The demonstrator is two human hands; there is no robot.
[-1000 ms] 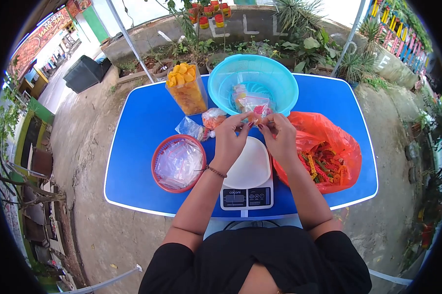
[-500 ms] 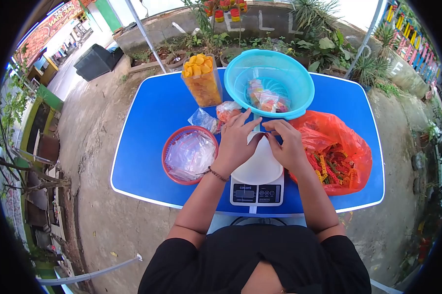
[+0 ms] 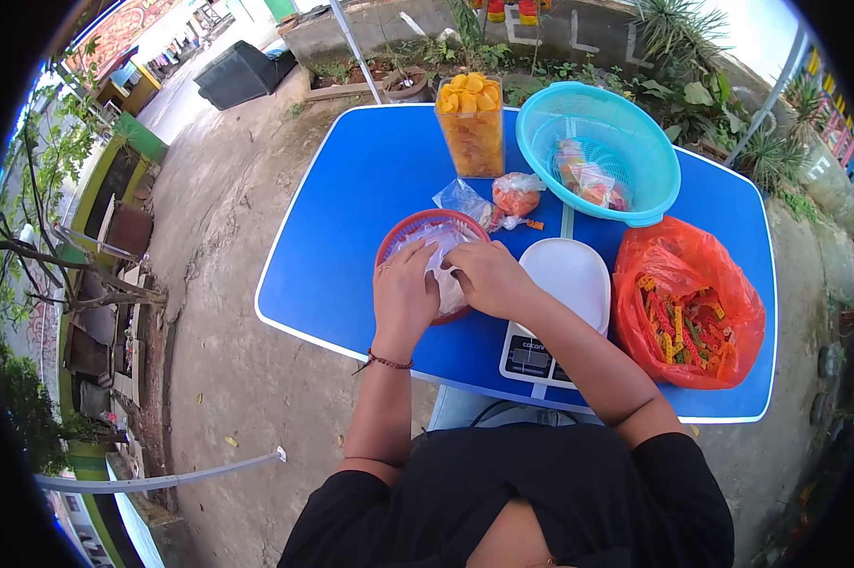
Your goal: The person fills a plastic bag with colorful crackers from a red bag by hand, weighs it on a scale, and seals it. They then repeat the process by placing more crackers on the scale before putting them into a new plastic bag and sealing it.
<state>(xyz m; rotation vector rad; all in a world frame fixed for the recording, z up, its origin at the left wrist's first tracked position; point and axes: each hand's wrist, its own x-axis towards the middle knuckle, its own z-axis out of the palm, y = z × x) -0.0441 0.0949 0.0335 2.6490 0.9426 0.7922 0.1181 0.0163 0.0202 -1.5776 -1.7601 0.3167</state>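
My left hand (image 3: 407,295) and my right hand (image 3: 489,277) are together over the red round basket (image 3: 397,233), which holds clear plastic bags (image 3: 443,236). The fingers of both hands are bent and close on the plastic at the top of the pile. How many bags they grip is hidden behind the hands. Just right of the basket, partly under my right forearm, is a white kitchen scale (image 3: 571,275) with a bare round top.
A clear tub of yellow-orange chips (image 3: 472,142) stands at the back, near a knotted bag of orange pieces (image 3: 515,194). A turquoise basket (image 3: 671,180) holds filled packets. At right, an orange-red plastic bag (image 3: 744,317) contains colourful snack pieces (image 3: 687,327). All stand on the blue table (image 3: 332,256).
Both hands have moved left from above the scale to the red basket, and now work in its plastic bags. The view has swung left, so the table's things appear further right.
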